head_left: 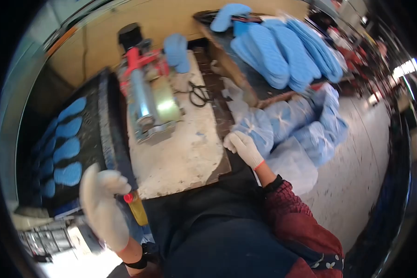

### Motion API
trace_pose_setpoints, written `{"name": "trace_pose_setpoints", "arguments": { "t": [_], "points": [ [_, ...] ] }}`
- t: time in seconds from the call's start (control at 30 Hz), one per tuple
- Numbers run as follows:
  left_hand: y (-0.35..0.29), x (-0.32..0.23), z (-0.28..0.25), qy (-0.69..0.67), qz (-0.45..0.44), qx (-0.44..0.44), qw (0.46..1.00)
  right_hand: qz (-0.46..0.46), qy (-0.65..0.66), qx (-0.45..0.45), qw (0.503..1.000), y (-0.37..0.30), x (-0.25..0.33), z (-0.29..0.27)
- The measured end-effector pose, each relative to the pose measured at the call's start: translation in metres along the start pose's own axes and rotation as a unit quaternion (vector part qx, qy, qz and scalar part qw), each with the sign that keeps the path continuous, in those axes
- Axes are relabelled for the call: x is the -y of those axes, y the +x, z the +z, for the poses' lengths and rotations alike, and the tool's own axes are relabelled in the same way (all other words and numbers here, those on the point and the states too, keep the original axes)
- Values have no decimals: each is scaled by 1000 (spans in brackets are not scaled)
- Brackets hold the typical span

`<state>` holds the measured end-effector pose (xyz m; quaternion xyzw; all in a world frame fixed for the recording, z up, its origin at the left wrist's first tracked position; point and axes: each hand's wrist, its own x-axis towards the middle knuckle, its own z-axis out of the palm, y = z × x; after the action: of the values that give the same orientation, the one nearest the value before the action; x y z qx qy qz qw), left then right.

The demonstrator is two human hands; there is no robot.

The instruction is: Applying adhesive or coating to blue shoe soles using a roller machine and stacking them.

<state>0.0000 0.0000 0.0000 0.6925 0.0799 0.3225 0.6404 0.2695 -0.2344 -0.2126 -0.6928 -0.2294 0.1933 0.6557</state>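
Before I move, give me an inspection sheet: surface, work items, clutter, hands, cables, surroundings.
Surface: pale board, stained, worn.
Work items: blue insoles on the dark left-hand bed, more piled on the side table; metal machine on the board.
Clutter: scissors beside the machine; wrapped blue bundles at right.
Hands: gloved; left hand raised, blurred; right hand curled near the board's right edge; grip unclear.
Cables: possibly one, a thin dark line on the wall.
Surroundings: pale floor at right.
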Motion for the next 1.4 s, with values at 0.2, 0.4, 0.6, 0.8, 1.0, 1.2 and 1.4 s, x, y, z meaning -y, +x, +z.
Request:
{"name": "trace_pose_setpoints", "arguments": {
  "t": [0.2,0.4,0.6,0.8,1.0,1.2,1.4],
  "points": [
    [17,121,79,403,-90,92,906,154,37,-206,966,-86,-69,-136],
    [41,205,96,484,-33,135,864,219,0,-260,941,-62,-144,-167],
    [32,261,103,520,95,95,843,178,-69,-226,955,7,-180,-160],
    [24,271,97,540,38,108,834,113,-215,-205,948,40,-171,-153],
    [20,270,104,548,-75,195,810,70,-515,-121,846,92,-227,-211],
    [23,237,97,613,-85,179,764,175,-532,28,828,125,-252,-180],
    [42,195,128,451,-100,208,862,168,-555,76,811,145,-244,-193]
  ]
}}
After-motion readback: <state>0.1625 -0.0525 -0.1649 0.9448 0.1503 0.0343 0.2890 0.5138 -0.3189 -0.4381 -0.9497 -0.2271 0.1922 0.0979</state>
